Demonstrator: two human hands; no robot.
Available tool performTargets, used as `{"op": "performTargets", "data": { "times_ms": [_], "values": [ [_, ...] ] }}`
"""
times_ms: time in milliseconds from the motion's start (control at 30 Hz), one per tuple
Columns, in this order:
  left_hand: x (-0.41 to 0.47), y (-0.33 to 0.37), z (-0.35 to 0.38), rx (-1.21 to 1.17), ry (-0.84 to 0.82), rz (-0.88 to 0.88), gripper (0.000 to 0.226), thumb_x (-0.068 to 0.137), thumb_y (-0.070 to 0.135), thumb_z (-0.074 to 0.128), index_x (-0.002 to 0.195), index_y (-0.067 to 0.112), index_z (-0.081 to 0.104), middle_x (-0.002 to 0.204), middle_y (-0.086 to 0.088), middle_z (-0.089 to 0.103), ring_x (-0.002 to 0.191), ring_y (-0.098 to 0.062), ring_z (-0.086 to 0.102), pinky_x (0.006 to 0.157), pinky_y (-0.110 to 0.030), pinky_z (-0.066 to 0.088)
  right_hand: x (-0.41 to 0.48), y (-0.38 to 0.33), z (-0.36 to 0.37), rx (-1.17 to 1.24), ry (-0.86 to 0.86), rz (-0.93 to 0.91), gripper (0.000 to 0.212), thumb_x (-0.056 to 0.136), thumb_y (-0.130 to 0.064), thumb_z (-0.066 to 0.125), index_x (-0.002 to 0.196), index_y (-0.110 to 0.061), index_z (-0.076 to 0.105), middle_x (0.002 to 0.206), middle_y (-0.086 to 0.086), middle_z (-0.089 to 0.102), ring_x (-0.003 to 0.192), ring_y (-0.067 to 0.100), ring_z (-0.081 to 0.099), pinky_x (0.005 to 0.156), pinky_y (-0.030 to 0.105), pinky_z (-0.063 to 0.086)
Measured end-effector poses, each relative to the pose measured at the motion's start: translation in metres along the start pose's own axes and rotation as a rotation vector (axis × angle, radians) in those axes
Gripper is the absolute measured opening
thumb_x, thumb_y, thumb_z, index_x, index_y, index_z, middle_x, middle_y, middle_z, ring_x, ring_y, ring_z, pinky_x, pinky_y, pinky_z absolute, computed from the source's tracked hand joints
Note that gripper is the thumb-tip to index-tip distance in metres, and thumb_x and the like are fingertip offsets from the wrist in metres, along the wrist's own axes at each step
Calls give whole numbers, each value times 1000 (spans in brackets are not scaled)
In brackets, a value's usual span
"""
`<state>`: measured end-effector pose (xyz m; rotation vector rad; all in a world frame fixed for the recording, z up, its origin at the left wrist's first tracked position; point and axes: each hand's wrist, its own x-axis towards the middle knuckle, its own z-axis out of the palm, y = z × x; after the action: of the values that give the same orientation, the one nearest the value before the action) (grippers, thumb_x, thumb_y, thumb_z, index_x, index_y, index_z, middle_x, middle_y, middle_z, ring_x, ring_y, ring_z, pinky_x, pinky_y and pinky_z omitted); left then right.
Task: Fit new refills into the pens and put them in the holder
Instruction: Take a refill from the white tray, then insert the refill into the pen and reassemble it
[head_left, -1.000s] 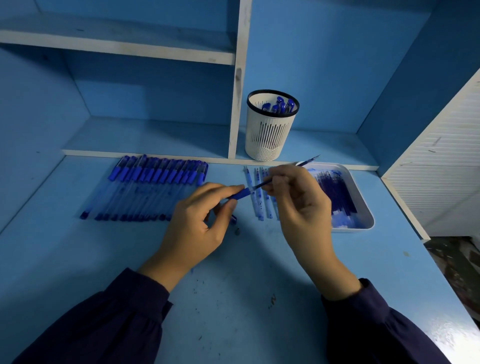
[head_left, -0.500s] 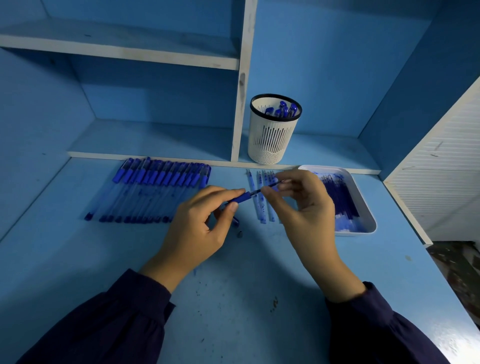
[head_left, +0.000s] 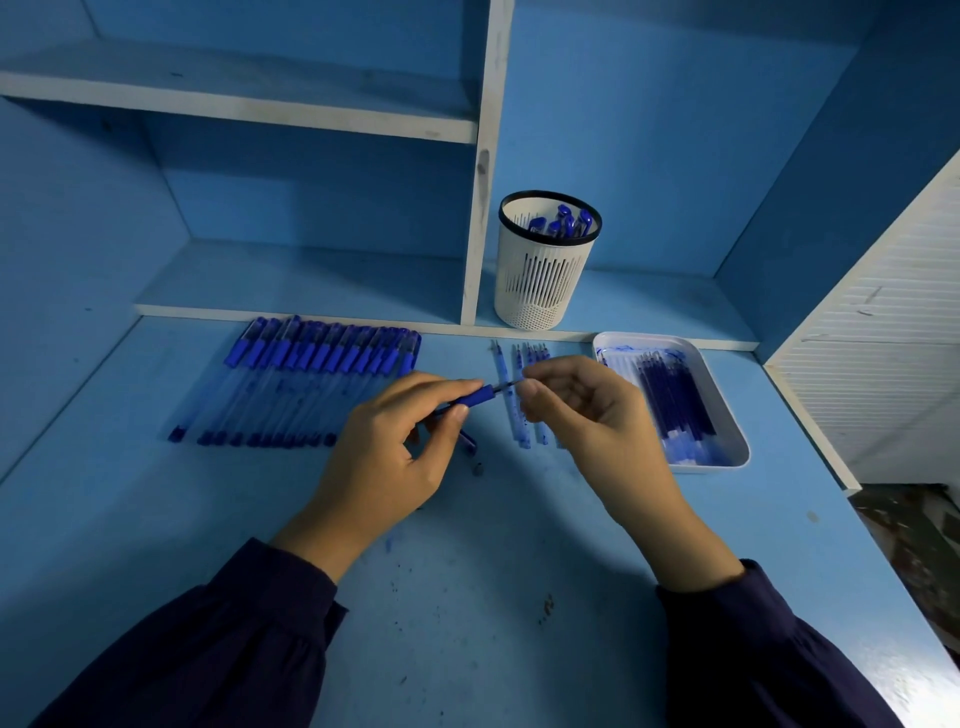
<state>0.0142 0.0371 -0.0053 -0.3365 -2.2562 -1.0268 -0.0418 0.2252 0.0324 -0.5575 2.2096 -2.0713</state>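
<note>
My left hand (head_left: 387, 457) grips a pen barrel by its blue grip (head_left: 475, 397), pointing right. My right hand (head_left: 587, 410) pinches the short end of a refill (head_left: 508, 386) that sticks out of the barrel's mouth. A row of several capped blue pens (head_left: 306, 384) lies on the desk at the left. Several used, clear refills (head_left: 514, 410) lie behind my hands. A white tray (head_left: 727, 405) at the right holds several dark blue refills. The white slotted holder (head_left: 545, 275) stands on the low shelf with several pens inside.
A white shelf divider (head_left: 480, 171) rises just left of the holder. A white louvred panel (head_left: 883, 353) borders the desk at the right. A small blue part (head_left: 467, 441) and dark specks lie on the blue desk (head_left: 467, 597) below my left hand.
The refill has slid leftward into the barrel; only a short end shows now. My right hand has followed it toward my left hand.
</note>
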Motion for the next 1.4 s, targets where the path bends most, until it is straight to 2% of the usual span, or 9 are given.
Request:
{"op": "performTargets", "data": {
  "times_ms": [100,233,400,500,633,733,1067,1300,1400],
  "values": [
    [0,0,0,-11,26,-28,26,95,13,61,120,15,70,98,12,65,83,-9,62,64,-29,52,-1,1,-2,-60,-63,99,6,89,-4,64,88,-7,69,74,5,70,66,12,63,66,21,51],
    [0,-1,-1,-1,43,-62,26,96,15,59,120,17,70,98,11,66,81,-10,61,64,-28,51,-10,7,4,-524,-292,43,5,81,-20,74,82,-18,70,71,-8,69,64,3,62,63,15,49],
    [-1,-1,0,9,45,-69,25,96,15,59,119,15,70,98,10,67,81,-7,60,60,-27,49,-15,13,16,-714,-316,-105,5,81,-20,74,83,-17,70,78,-3,63,70,9,56,69,21,48],
    [-1,-1,1,6,40,-67,25,95,15,60,118,16,71,96,8,67,79,-10,61,58,-30,48,-11,11,10,-617,-237,-32,4,83,-14,71,84,-18,72,76,-7,68,69,4,60,67,17,49],
    [-1,-1,1,6,11,-59,25,96,16,60,118,17,71,95,10,67,79,-14,62,58,-32,49,-2,1,0,-147,56,73,16,85,3,65,84,-13,70,71,3,67,66,11,60,63,19,49],
    [-2,0,1,1,0,-51,25,95,15,61,118,16,71,99,12,67,82,-10,64,62,-29,52,0,-6,-4,30,106,78,16,85,5,65,85,-11,69,70,-1,66,68,10,60,62,16,47],
    [-2,2,1,-8,-16,-47,25,94,15,61,117,17,71,100,9,69,86,-12,66,63,-37,54,-2,-8,-7,-65,-22,-78,33,85,11,60,83,-20,69,79,7,71,73,13,64,69,18,50],
    [-3,3,2,26,-36,-5,24,94,12,62,116,13,72,97,7,67,84,-8,63,69,-16,48,-3,-2,-4,-128,-135,-40,12,88,5,62,95,-3,68,70,2,65,57,2,56,57,9,41],
    [-2,2,1,42,-45,1,25,93,10,63,116,12,72,97,6,67,83,-7,62,71,-10,44,-4,2,-2,-228,-140,-76,8,91,-3,62,95,-7,67,68,-6,63,58,0,56,60,7,41]
  ]
}}
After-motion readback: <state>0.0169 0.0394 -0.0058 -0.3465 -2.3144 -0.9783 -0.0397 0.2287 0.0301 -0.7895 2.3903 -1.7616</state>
